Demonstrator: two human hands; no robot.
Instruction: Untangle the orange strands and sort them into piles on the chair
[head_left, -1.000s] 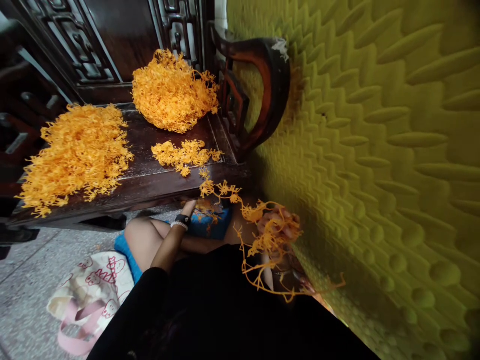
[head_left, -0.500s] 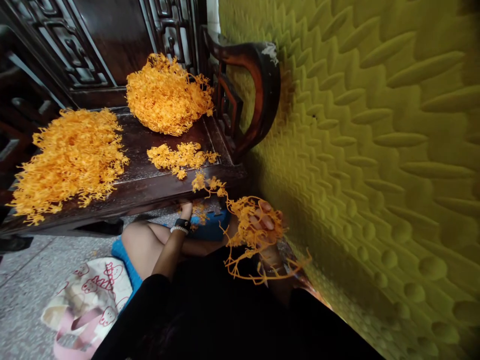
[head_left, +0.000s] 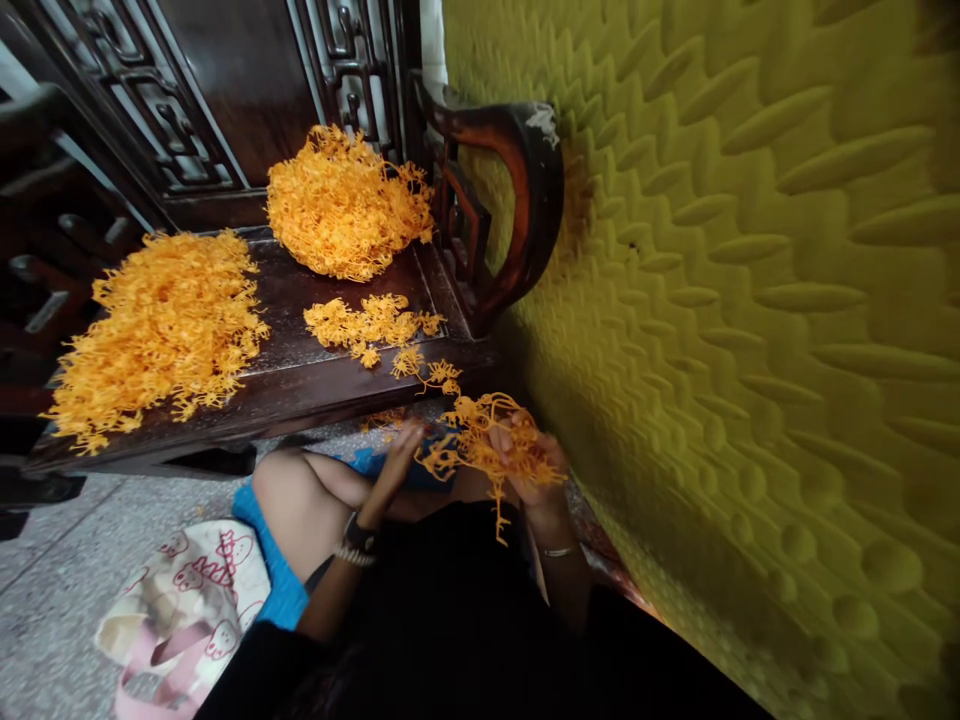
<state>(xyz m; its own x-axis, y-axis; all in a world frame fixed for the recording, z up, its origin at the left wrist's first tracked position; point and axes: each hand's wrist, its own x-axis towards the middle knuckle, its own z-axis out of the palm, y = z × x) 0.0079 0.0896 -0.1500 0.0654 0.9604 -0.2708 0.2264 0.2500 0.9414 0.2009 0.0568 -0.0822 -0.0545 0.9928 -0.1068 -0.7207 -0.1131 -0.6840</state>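
Observation:
My right hand point(head_left: 534, 462) is closed round a loose tangle of thin orange spidery plastic pieces point(head_left: 480, 440), joined by thin strands. From it a short chain of the same pieces point(head_left: 442, 376) runs up to the bench edge. My left hand point(head_left: 405, 445), a dark band and a pale bracelet on its wrist, is just left of the tangle. Its fingers look stretched out, slightly blurred, with nothing visible in them. Beyond my hands, a small cluster of orange pieces point(head_left: 367, 325) lies on the dark wooden bench point(head_left: 289, 295).
Two large orange heaps sit on the bench, one at left point(head_left: 165, 330) and one at back point(head_left: 345, 210). A curved wooden armrest point(head_left: 517, 190) meets the textured yellow-green wall point(head_left: 712, 300) on my right. A cloth bag point(head_left: 187, 580) with pink handles lies on the speckled floor.
My left hand has moved right and closer to the tangle. The long loop hanging under my right hand is no longer seen; a short strand dangles there. The view has shifted slightly.

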